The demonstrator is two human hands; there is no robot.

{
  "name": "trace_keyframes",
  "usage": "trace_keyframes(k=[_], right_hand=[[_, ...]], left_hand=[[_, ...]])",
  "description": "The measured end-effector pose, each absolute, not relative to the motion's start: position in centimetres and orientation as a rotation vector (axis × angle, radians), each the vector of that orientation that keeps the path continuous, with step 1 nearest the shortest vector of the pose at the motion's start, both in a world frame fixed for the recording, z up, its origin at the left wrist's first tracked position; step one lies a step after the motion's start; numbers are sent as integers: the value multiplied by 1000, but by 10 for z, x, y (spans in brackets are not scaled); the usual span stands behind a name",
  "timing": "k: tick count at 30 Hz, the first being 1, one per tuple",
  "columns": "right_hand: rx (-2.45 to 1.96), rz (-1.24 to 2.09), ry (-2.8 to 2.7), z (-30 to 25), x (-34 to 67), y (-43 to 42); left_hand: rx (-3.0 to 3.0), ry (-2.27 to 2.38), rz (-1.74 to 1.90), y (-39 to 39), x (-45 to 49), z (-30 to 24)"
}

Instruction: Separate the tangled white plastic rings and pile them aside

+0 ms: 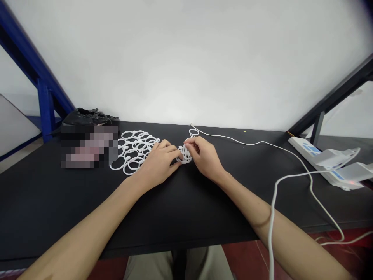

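Note:
A sheet of linked white plastic rings [134, 151] lies on the black table [186, 202], left of centre. My left hand [159, 161] rests on the sheet's right edge, fingers curled and pinching a small cluster of white rings [185, 154]. My right hand [205, 157] meets it from the right, thumb and fingers closed on the same cluster. Both hands touch at the cluster, which sits low on the table top.
A white cable [274, 186] runs from behind the hands across the table and over my right forearm. A white power strip with adapters [332, 165] lies at the right. A black crumpled bag [87, 115] and a blurred patch sit at the left. Blue frame at far left.

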State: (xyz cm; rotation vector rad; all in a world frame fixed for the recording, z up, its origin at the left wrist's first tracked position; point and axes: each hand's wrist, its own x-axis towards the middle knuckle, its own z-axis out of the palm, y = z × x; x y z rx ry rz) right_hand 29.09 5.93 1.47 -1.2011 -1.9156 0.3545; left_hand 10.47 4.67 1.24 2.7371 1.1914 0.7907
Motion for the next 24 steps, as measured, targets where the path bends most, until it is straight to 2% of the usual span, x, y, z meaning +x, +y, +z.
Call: trace_keyframes(k=[7, 24], right_hand=[[-1255, 361, -1882, 17, 291, 60], [-1298, 774, -1616, 21, 287, 58]], left_hand=[[2717, 1227, 824, 46, 106, 15], [2648, 1343, 987, 46, 108, 17]])
